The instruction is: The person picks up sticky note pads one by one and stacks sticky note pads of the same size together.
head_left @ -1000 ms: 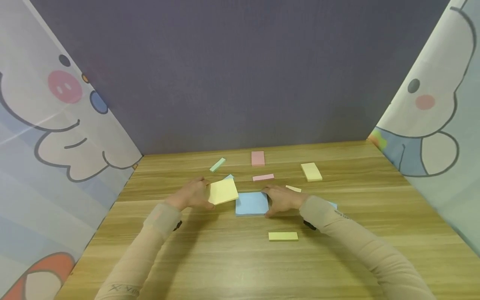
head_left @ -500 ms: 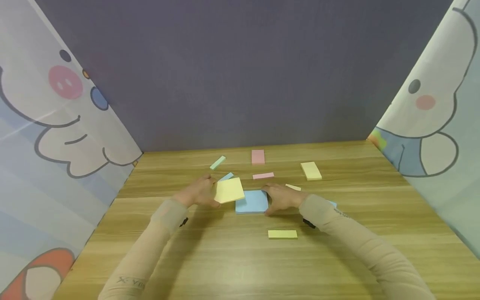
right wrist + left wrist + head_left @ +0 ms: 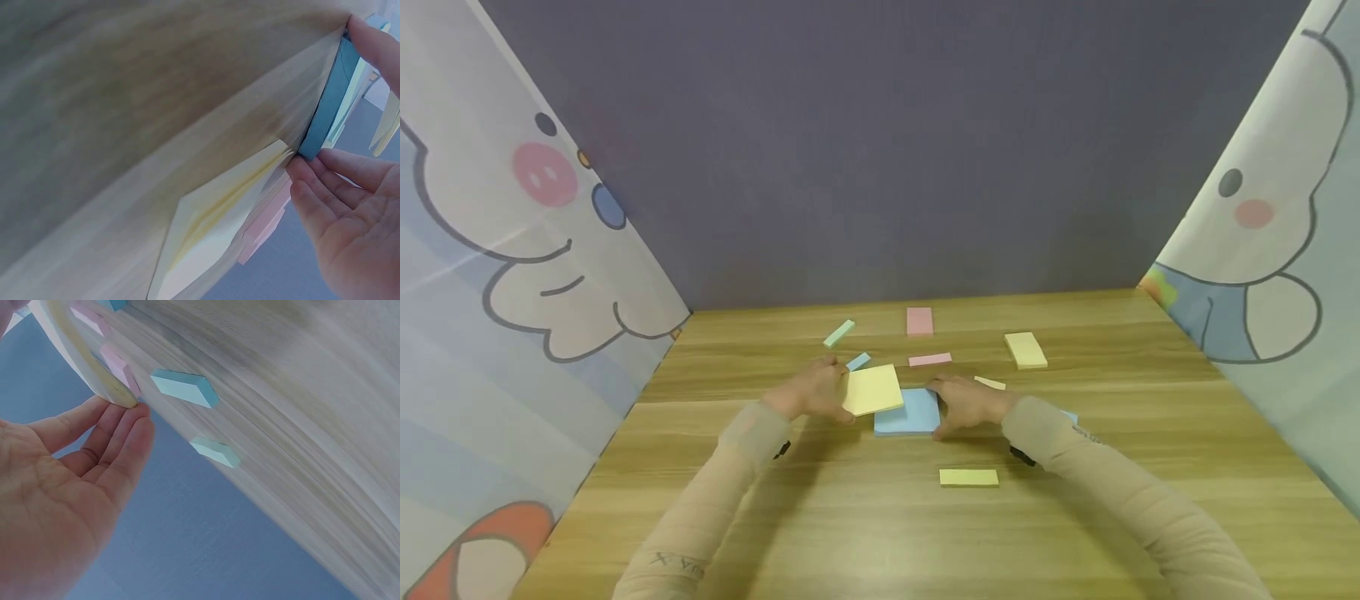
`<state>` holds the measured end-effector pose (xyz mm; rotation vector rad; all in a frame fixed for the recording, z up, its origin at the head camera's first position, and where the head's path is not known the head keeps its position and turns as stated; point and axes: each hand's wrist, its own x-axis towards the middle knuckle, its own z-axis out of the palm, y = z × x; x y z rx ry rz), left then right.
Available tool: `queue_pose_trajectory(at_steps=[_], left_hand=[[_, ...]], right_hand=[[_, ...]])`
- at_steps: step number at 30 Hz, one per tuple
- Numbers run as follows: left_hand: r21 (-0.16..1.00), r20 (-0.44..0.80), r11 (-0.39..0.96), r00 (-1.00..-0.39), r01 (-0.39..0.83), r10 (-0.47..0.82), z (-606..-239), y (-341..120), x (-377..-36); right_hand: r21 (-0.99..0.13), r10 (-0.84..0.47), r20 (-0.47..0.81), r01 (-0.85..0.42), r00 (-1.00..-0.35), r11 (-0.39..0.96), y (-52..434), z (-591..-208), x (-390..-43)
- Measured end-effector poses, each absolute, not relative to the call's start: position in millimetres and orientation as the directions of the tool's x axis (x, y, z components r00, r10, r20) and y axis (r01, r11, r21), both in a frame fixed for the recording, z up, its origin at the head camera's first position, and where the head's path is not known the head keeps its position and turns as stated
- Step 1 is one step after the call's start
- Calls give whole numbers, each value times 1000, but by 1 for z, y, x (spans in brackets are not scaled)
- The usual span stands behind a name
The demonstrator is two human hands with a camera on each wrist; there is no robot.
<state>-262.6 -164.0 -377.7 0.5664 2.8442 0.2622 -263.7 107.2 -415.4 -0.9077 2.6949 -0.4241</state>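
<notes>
In the head view my left hand (image 3: 811, 392) pinches a pale yellow sticky note pad (image 3: 872, 390) by its left edge, fingers beyond it and thumb on the near side. The pad is tilted and held above the table, its right part overlapping a blue sticky note pad (image 3: 919, 414). That blue pad lies flat, and my right hand (image 3: 967, 402) grips its right end between thumb and fingers. The right wrist view shows the blue pad's side (image 3: 330, 103) between thumb and fingertips. From the left wrist, the yellow pad's edge (image 3: 115, 392) appears at the fingertips.
Around the hands lie a green strip pad (image 3: 838, 333), a blue strip pad (image 3: 858, 362), a pink pad (image 3: 919, 322), a pink strip (image 3: 930, 360), another yellow pad (image 3: 1026, 350) and a yellow-green strip (image 3: 969, 477). A cream strip (image 3: 990, 383) sits behind the right wrist. A dark panel (image 3: 895, 150) stands behind.
My left hand has moved right with the yellow pad, which now overlaps the blue pad's left part. More of the blue strip shows behind it. My right hand stays at the blue pad.
</notes>
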Motion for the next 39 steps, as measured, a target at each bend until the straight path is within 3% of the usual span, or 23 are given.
queue_pose_trajectory(at_steps=[26, 39], left_hand=[[235, -225, 907, -888, 351, 402, -385, -152, -258], [199, -172, 882, -871, 428, 461, -383, -149, -261]], right_hand=[[-365, -627, -144, -548, -766, 753, 111, -424, -258], [-376, -633, -118, -556, -765, 742, 110, -418, -261]])
